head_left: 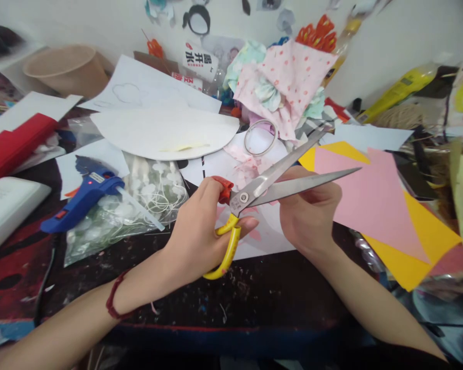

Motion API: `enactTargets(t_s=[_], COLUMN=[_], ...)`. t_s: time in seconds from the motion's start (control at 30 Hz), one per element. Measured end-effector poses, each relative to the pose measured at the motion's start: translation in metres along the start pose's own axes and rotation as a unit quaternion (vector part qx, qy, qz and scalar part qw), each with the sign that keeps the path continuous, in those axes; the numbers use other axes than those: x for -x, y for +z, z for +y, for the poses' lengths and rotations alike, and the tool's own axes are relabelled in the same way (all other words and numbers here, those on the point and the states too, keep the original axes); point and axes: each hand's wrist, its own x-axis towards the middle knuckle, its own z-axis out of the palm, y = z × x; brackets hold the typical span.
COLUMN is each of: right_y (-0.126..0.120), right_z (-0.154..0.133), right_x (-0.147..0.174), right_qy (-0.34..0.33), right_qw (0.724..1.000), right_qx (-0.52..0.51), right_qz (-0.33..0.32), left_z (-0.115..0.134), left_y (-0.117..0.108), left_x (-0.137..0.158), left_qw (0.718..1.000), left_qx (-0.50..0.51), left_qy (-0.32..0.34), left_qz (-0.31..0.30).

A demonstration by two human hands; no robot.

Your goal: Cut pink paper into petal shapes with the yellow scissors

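Observation:
My left hand (196,228) is closed round the handles of a pair of scissors (244,198), one loop yellow and the other red. The long metal blades are spread apart and point to the right. Behind the lower blade, my right hand (308,213) is closed with its fingers curled. The blade partly covers those fingers, and what they hold cannot be made out. Beneath both hands lies a white sheet (270,244) with small pink paper pieces. Beyond the right hand, a pink sheet (370,190) overlaps yellow paper (432,226).
A blue glue gun (88,195) lies at left on a clear plastic bag (150,190). Behind are a white rounded board (165,128), a tape ring (261,137) and polka-dot pink fabric (285,77). A red object (19,141) and white box (11,210) sit far left.

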Motion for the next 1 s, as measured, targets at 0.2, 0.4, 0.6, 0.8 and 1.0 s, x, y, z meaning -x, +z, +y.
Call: enactTargets(t_s=[0.2, 0.4, 0.6, 0.8, 1.0], right_y=[-0.001, 0.0, -0.002, -0.007, -0.009], right_z=[0.001, -0.001, 0.006, 0.01, 0.013], right_x=[-0.001, 0.001, -0.001, -0.002, -0.004], right_qy=[-0.016, 0.006, -0.041, -0.052, -0.085], right_qw=[1.0, 1.0, 0.999, 0.997, 0.995], right_qx=[-0.013, 0.012, 0.025, 0.054, 0.05], right_qz=[-0.005, -0.002, -0.005, -0.01, -0.017], left_z=[-0.002, -0.002, -0.001, -0.003, -0.003], left_y=[0.0, 0.0, -0.001, -0.002, -0.003], left_x=[0.002, 0.002, 0.0, -0.001, -0.001], left_qw=[1.0, 1.0, 1.0, 0.999, 0.999], left_qx=[0.005, 0.004, -0.003, -0.015, -0.012], left_qy=[0.005, 0.014, 0.014, 0.031, 0.033], left_qz=[-0.001, -0.008, -0.006, -0.003, -0.003])
